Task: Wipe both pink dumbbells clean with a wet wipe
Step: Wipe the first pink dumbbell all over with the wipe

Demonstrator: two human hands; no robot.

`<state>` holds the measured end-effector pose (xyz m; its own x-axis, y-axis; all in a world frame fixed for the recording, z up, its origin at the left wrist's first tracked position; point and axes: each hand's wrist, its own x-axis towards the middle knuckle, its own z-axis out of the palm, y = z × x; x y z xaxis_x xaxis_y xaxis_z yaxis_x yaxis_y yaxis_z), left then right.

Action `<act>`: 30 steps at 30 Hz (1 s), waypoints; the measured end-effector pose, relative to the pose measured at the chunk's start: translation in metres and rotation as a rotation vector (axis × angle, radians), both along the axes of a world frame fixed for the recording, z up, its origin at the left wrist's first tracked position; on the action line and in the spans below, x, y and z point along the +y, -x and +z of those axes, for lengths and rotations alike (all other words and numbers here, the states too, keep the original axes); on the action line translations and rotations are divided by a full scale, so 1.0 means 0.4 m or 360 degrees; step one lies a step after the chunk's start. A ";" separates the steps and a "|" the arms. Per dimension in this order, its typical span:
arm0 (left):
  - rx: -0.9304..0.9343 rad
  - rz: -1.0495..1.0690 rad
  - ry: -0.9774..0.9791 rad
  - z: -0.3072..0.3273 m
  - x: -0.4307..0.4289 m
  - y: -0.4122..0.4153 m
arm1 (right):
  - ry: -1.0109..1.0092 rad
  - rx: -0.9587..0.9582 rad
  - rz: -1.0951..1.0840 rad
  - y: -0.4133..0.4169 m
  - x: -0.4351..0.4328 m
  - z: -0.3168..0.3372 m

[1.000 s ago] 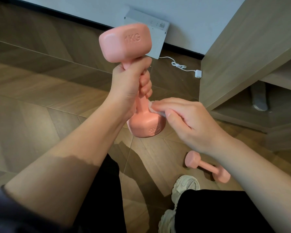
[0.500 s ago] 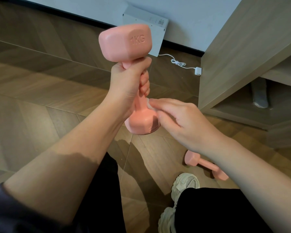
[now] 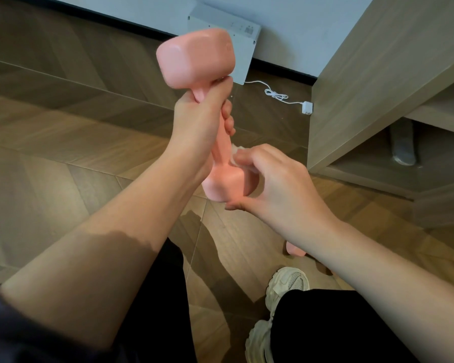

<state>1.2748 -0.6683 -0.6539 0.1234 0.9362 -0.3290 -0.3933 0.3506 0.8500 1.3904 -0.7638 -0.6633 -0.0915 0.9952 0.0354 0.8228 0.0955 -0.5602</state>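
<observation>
Floor (image 3: 63,153) below: left hand (image 3: 202,119) grips dumbbell (image 3: 194,58), right hand (image 3: 275,184) pinches wet wipe (image 3: 235,153) at lower head; rotate while rubbing.

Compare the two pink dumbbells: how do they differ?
The held dumbbell is raised, roughly upright; the floor dumbbell lies on the floor.
The left hand grips the held dumbbell; no hand touches the floor dumbbell.
The right hand presses a wipe to the held dumbbell; the floor dumbbell is mostly hidden behind that arm.
Both are pink.
</observation>
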 end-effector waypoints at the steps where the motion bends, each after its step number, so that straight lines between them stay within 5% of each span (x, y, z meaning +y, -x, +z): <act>1: -0.0011 0.0018 0.0019 -0.004 0.002 0.003 | -0.0051 -0.0004 0.0025 0.002 -0.002 -0.001; 10: -0.0001 -0.0014 0.0042 -0.018 0.005 0.005 | 0.0241 -0.0320 0.0236 -0.002 0.021 0.021; 15: -0.0008 0.0058 0.0083 -0.021 0.009 0.010 | -0.0083 -0.0302 0.0139 0.008 0.015 0.006; 19: -0.0007 0.0076 0.0097 -0.026 0.012 0.013 | -0.0051 -0.0338 0.0200 0.000 0.010 -0.014; 30: -0.0422 -0.0680 -0.0181 -0.020 0.039 0.044 | -0.0046 0.0219 0.0239 -0.056 0.016 -0.017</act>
<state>1.2572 -0.6529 -0.6620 0.5680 0.8121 -0.1336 -0.4422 0.4380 0.7827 1.4127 -0.7573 -0.6703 -0.2313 0.9690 0.0863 0.7141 0.2294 -0.6614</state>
